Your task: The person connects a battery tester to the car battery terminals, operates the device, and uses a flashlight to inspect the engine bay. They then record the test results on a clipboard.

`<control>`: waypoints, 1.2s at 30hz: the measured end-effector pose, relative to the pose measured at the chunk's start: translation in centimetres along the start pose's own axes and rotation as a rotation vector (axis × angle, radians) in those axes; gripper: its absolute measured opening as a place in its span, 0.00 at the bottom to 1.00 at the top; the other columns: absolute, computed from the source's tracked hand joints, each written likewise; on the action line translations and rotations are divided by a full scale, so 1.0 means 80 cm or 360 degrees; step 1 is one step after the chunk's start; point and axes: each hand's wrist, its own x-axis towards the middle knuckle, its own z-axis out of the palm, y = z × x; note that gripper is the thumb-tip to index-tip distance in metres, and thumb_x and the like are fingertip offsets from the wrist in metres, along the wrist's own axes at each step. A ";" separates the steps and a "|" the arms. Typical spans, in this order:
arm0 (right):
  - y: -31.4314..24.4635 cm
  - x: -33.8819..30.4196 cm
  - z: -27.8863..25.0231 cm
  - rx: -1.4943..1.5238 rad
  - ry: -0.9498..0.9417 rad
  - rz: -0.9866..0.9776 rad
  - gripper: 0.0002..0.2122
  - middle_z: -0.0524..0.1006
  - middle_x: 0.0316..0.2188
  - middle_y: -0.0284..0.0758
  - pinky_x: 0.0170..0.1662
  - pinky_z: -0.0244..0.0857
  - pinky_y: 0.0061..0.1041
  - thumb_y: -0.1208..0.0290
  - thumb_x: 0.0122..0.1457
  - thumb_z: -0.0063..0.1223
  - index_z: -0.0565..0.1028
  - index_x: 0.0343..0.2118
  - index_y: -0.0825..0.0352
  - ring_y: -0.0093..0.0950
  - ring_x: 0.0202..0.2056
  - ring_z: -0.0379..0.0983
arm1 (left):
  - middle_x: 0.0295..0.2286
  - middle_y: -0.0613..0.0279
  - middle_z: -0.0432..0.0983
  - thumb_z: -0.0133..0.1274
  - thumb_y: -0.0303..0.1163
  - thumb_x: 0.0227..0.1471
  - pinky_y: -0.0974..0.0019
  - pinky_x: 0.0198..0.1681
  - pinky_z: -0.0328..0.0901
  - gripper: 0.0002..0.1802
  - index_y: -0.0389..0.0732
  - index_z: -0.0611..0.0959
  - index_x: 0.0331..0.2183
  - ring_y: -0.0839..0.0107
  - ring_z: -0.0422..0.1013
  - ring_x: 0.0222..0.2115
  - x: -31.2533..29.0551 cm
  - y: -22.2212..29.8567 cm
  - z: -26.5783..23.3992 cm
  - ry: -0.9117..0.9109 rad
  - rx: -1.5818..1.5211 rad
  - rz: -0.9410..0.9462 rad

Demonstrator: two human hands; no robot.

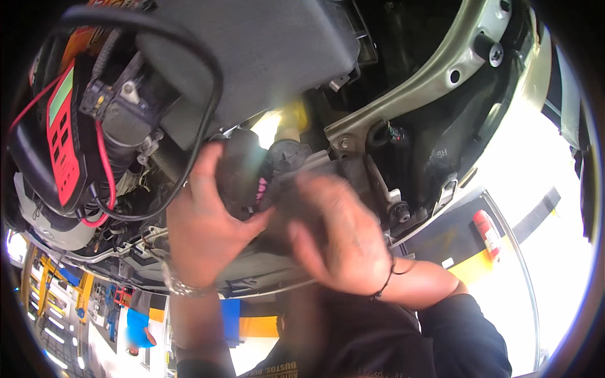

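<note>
My left hand (pixel 200 220) is closed around a dark plastic part (pixel 242 167) in the engine bay, its index finger on the left side and its thumb on the right. Small pink pieces (pixel 261 189) show on that part's right side. My right hand (pixel 346 236) is just to the right, smeared by motion, with thumb and fingers apart. Between them I see only dark blur and cannot make out anything held. A round dark cap-like piece (pixel 288 154) sits beyond the two hands, beside a bright yellow-lit spot.
A red-and-black handheld device (pixel 64 142) with red and black cables lies at the left. A thick black cable (pixel 217 82) arcs beside my left hand. Above is a broad black cover (pixel 252 50); a metal body rail (pixel 416 88) curves along the right. A person in blue (pixel 137 331) stands far off.
</note>
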 end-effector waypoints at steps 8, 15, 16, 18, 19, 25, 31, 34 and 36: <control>0.007 0.060 0.010 -0.0941 0.0039 0.0142 0.19 0.76 0.31 0.39 0.31 0.71 0.38 0.62 0.51 0.65 0.72 0.43 0.62 0.43 0.29 0.77 | 0.44 0.49 0.76 0.75 0.28 0.28 0.61 0.44 0.73 0.48 0.32 0.69 0.52 0.61 0.77 0.41 -0.072 0.014 0.029 0.0437 -0.0446 -0.0161; 0.025 0.068 0.009 -0.0945 0.0138 -0.0112 0.12 0.76 0.24 0.31 0.27 0.71 0.33 0.65 0.48 0.66 0.78 0.36 0.56 0.34 0.26 0.77 | 0.44 0.42 0.76 0.74 0.32 0.34 0.57 0.43 0.75 0.50 0.35 0.63 0.56 0.51 0.79 0.40 -0.089 0.007 0.034 0.0436 -0.0529 -0.0047; 0.027 0.067 0.009 -0.0913 0.0146 -0.0111 0.12 0.76 0.24 0.31 0.27 0.71 0.32 0.65 0.48 0.66 0.78 0.36 0.56 0.34 0.26 0.77 | 0.44 0.43 0.76 0.74 0.32 0.34 0.58 0.43 0.75 0.50 0.35 0.63 0.56 0.52 0.79 0.40 -0.091 0.008 0.034 0.0399 -0.0566 -0.0105; 0.030 0.067 0.009 -0.0865 0.0157 -0.0161 0.13 0.76 0.23 0.31 0.28 0.71 0.33 0.65 0.48 0.66 0.79 0.37 0.57 0.35 0.26 0.77 | 0.43 0.45 0.77 0.74 0.32 0.33 0.60 0.42 0.75 0.51 0.33 0.63 0.56 0.54 0.79 0.39 -0.092 0.010 0.033 0.0323 -0.0640 -0.0221; 0.032 0.068 0.009 -0.0847 0.0162 -0.0206 0.14 0.75 0.23 0.32 0.28 0.70 0.34 0.65 0.48 0.65 0.79 0.39 0.58 0.35 0.26 0.76 | 0.43 0.46 0.76 0.75 0.32 0.32 0.61 0.42 0.75 0.51 0.34 0.63 0.56 0.55 0.79 0.39 -0.092 0.011 0.033 0.0327 -0.0711 -0.0237; 0.011 0.060 0.013 -0.0927 0.0077 -0.0495 0.17 0.74 0.23 0.30 0.26 0.66 0.30 0.71 0.47 0.63 0.79 0.43 0.61 0.31 0.23 0.73 | 0.48 0.46 0.70 0.76 0.30 0.30 0.61 0.47 0.72 0.56 0.34 0.59 0.57 0.59 0.74 0.45 -0.096 0.006 0.046 0.0525 -0.0711 -0.0071; 0.006 0.003 0.028 -0.0977 -0.0259 -0.0456 0.26 0.76 0.41 0.34 0.35 0.63 0.27 0.72 0.48 0.54 0.73 0.55 0.66 0.27 0.32 0.73 | 0.50 0.43 0.69 0.73 0.32 0.34 0.57 0.48 0.71 0.51 0.35 0.61 0.56 0.54 0.72 0.48 -0.118 0.016 0.001 0.0558 -0.0701 -0.0093; 0.008 -0.006 0.036 -0.0826 -0.0212 -0.0389 0.24 0.76 0.48 0.38 0.35 0.62 0.27 0.72 0.47 0.54 0.74 0.52 0.67 0.27 0.33 0.73 | 0.49 0.44 0.70 0.71 0.33 0.36 0.57 0.48 0.72 0.45 0.36 0.64 0.54 0.54 0.72 0.48 -0.111 0.016 -0.006 0.0347 -0.0709 -0.0043; 0.009 -0.006 0.038 -0.0852 -0.0260 -0.0415 0.21 0.76 0.49 0.39 0.35 0.62 0.27 0.70 0.47 0.54 0.75 0.48 0.67 0.28 0.33 0.73 | 0.49 0.44 0.71 0.70 0.34 0.37 0.57 0.47 0.72 0.42 0.37 0.67 0.52 0.53 0.73 0.48 -0.103 0.018 -0.006 0.0181 -0.0739 0.0029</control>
